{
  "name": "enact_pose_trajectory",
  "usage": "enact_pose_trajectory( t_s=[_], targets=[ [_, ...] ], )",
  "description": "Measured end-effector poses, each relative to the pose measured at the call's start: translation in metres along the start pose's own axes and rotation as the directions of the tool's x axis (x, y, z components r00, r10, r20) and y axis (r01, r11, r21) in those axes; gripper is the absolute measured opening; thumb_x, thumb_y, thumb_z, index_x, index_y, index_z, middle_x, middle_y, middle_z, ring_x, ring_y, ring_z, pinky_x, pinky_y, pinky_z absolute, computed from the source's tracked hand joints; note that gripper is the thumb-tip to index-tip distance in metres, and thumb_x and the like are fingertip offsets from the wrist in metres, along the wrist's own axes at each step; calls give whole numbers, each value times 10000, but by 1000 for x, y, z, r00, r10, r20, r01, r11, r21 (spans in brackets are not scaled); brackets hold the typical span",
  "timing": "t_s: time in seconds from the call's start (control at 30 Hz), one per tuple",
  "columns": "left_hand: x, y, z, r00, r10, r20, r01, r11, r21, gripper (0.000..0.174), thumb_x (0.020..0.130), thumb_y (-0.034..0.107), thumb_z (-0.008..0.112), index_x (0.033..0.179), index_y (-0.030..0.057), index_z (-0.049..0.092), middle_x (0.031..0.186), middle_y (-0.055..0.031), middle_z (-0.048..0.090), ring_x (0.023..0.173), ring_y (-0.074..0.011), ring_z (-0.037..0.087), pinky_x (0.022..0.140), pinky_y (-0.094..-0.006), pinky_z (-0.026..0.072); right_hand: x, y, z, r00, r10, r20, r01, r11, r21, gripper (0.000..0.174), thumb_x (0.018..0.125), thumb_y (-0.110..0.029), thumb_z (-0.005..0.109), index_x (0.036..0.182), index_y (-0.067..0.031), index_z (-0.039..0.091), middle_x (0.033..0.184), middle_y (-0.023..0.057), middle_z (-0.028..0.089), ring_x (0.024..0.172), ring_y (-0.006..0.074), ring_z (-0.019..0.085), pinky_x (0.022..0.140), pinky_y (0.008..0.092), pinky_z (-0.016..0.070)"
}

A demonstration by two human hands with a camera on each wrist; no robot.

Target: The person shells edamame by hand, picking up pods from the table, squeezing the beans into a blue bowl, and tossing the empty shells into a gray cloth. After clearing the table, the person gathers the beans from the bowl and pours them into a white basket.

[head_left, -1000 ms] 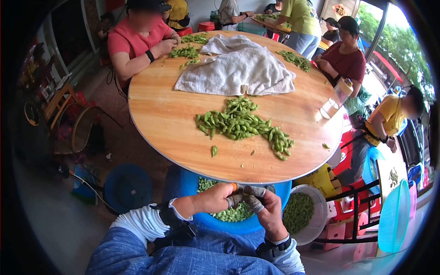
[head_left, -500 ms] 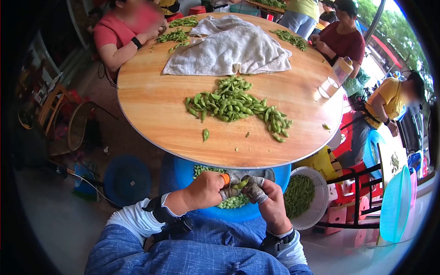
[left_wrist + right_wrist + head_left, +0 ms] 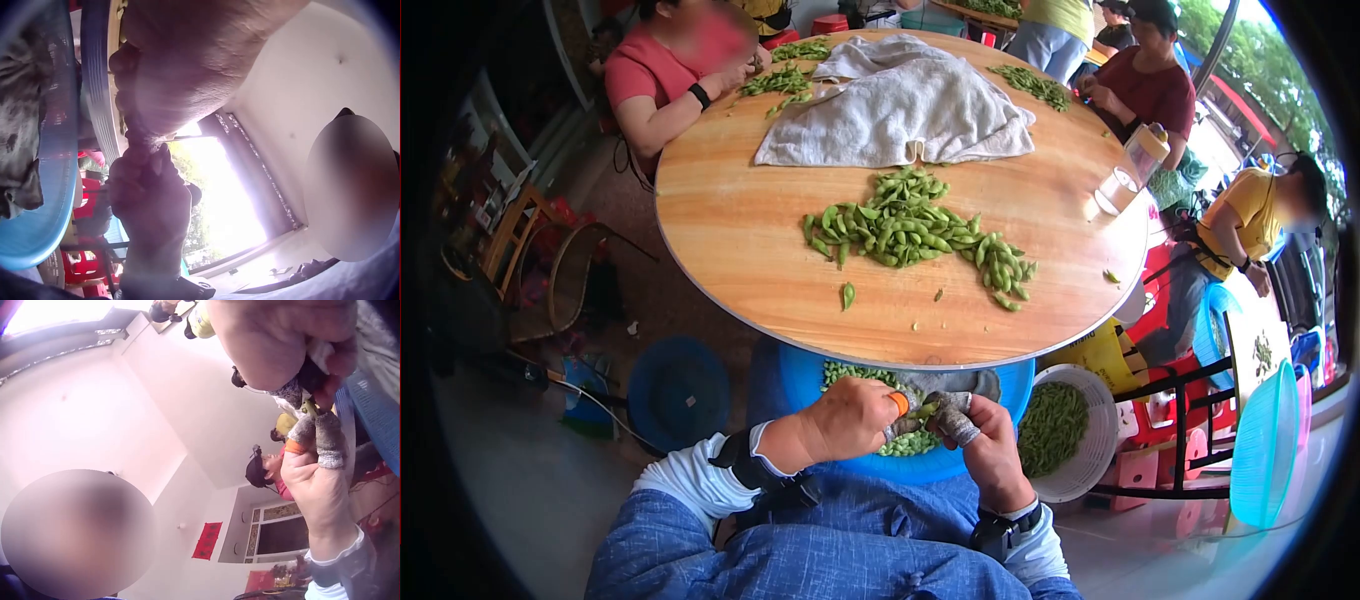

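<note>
A green soybean pod (image 3: 309,407) is pinched between the fingertips of both hands, mostly hidden by them. My left hand (image 3: 845,412) has grey fabric covers on thumb and finger, with an orange band on one. My right hand (image 3: 992,448) wears similar grey finger covers and meets the left fingertips at the pod. Both hands are over a blue basin (image 3: 802,378) that holds shelled green beans (image 3: 910,443) and a grey cloth (image 3: 977,383). On the round wooden table (image 3: 750,270) in front lies a pile of pods (image 3: 900,225).
A white basket (image 3: 1100,440) of pods stands right of the basin. At left on the floor is a dark blue basin (image 3: 678,395). A white towel (image 3: 910,110) and a clear bottle (image 3: 1135,170) are on the table. Other people sit around it.
The head view has tilted down, so the table sits higher in it. The pod, showing plainly between the fingers half a second ago, is now more covered as the hands draw closer.
</note>
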State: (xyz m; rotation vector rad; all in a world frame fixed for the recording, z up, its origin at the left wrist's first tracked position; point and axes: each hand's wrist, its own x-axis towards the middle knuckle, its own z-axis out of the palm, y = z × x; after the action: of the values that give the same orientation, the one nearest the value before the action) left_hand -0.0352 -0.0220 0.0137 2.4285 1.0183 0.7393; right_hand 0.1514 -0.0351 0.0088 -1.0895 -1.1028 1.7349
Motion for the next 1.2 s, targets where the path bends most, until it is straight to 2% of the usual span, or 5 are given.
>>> enact_pose_trajectory(
  t_s=[0.5,0.77,0.87,1.0,1.2],
  targets=[
    [-16,-11,22,990,-139,22,141,961,-238,126,691,67,602,798,11,565,629,-87,535,574,-197,534,480,-305,424,8,25,-3,995,-86,57,77,987,142,153,793,-158,570,867,-24,566,748,8,583,627,65,481,557,197,358],
    [-22,-20,42,871,-307,384,454,203,-868,227,801,114,573,990,-12,554,799,-19,611,690,-46,519,605,-204,433,18,51,-10,976,-182,119,125,919,374,199,778,-190,598,867,-17,556,772,32,572,627,98,487,569,228,383],
    [-16,-6,45,921,-372,116,291,458,-840,229,796,116,581,978,-16,542,790,-6,600,683,-55,515,601,-227,443,20,51,-20,965,-164,204,89,940,331,221,798,-139,579,973,-7,555,855,5,585,741,72,518,644,203,407],
    [-24,-15,47,979,-201,48,204,977,-70,238,792,150,562,966,-11,537,756,-124,601,662,-191,583,615,-287,455,14,39,-18,983,-53,177,29,990,135,202,796,-106,575,968,-2,556,862,0,584,749,66,514,656,200,405],
    [-15,-10,54,954,-259,-153,119,792,-599,183,804,111,502,950,5,535,627,-86,551,553,-173,537,533,-279,417,15,45,-10,973,-194,127,168,966,195,176,798,-60,559,959,10,557,878,9,586,803,86,526,719,225,416]
  ],
)
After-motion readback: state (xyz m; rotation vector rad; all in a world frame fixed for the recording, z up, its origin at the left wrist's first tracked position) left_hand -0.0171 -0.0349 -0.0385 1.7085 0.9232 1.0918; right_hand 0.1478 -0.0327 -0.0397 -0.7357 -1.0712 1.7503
